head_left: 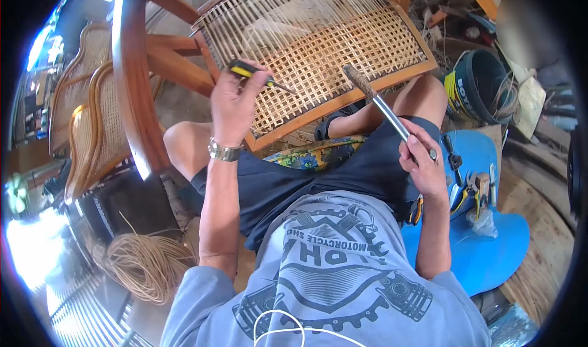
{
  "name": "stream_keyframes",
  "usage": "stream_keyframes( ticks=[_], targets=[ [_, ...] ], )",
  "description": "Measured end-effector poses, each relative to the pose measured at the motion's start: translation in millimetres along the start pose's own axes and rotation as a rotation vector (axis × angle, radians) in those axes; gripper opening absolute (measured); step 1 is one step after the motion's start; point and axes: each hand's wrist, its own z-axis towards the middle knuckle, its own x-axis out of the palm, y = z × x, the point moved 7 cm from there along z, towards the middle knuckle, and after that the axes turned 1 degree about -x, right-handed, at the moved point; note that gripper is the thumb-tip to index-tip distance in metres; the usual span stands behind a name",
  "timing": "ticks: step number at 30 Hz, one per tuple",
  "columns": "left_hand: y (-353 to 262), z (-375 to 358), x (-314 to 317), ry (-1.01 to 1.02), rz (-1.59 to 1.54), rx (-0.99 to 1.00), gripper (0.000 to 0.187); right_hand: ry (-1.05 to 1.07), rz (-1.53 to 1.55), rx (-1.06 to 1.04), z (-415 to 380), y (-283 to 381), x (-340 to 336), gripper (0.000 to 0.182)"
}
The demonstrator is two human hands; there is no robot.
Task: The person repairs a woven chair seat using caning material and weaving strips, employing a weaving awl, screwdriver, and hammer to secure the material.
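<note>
My left hand (236, 102), wearing a metal-band watch, is closed around the black-and-yellow handle of a screwdriver (243, 69). The thin shaft of this tool points right and down, its tip over the woven cane seat (331, 53) near the front rail. Half of the seat shows a close lattice; the far part has only strands running one way. In my right hand (422, 157) is a shiny metal rod (389, 114) with a worn brown end, which points up-left above the seat's front edge. What lies inside my right fist is hidden.
On the right, a blue chair seat (508, 237) carries several hand tools and a small plastic bag (483, 223). A dark bucket (481, 87) stands behind it. At left are a coil of cane (147, 264) and cane-backed chairs (92, 120). A wooden chair leg (131, 84) rises close by.
</note>
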Motion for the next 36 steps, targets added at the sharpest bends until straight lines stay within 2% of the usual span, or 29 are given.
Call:
stream_keyframes(
  ticks=[7, 8, 11, 13, 14, 15, 17, 19, 23, 27, 29, 33, 36],
  targets=[
    [13.4, -9.5, 23.7, 0.035, 0.119, -0.017, 0.019, 0.101, -0.027, 0.003, 2.9, -9.0, 23.8, 0.042],
    [14.4, -10.5, 25.9, 0.124, 0.228, -0.064, 0.018, 0.1, -0.054, -0.017, 4.0, -10.7, 29.2, 0.042],
    [5.4, -12.9, 25.9, 0.144, 0.347, -0.061, 0.019, 0.185, -0.175, 0.012, 1.8, -16.7, 45.3, 0.043],
    [0.8, -17.1, 15.4, 0.076, 0.246, -0.076, 0.018, 0.174, -0.172, 0.038, -2.8, -11.5, 48.8, 0.043],
    [3.0, -19.0, 0.2, 0.003, 0.197, -0.07, 0.018, 0.165, -0.056, -0.047, -2.9, -14.1, 41.9, 0.044],
    [6.6, -21.8, -14.9, -0.065, 0.149, -0.067, 0.018, 0.185, -0.076, -0.038, -2.1, -15.0, 38.5, 0.044],
    [12.4, -22.1, -46.5, -0.209, 0.179, -0.037, 0.021, 0.018, 0.038, -0.059, 1.1, -10.7, 19.6, 0.045],
    [18.9, -21.2, -54.1, -0.257, -0.015, -0.043, 0.021, 0.065, -0.013, -0.063, 7.8, -5.6, 16.8, 0.045],
    [18.5, -20.3, -42.0, -0.241, -0.016, -0.041, 0.022, 0.066, -0.045, -0.006, 8.0, -12.5, 18.5, 0.046],
    [21.0, -13.9, -25.1, -0.177, -0.041, -0.038, 0.022, 0.265, -0.184, 0.093, -1.5, -25.4, 42.0, 0.046],
    [22.2, -12.3, -21.6, -0.17, 0.054, -0.016, 0.021, 0.364, -0.301, 0.118, -6.8, -27.3, 58.7, 0.045],
    [12.4, -8.7, -18.3, -0.154, 0.145, -0.047, 0.019, 0.513, -0.491, 0.051, -7.6, -22.8, 97.9, 0.041],
    [3.4, -9.2, -13.7, -0.152, 0.104, -0.011, 0.019, 0.53, -0.495, 0.005, -2.3, -20.0, 111.1, 0.04]
  ],
)
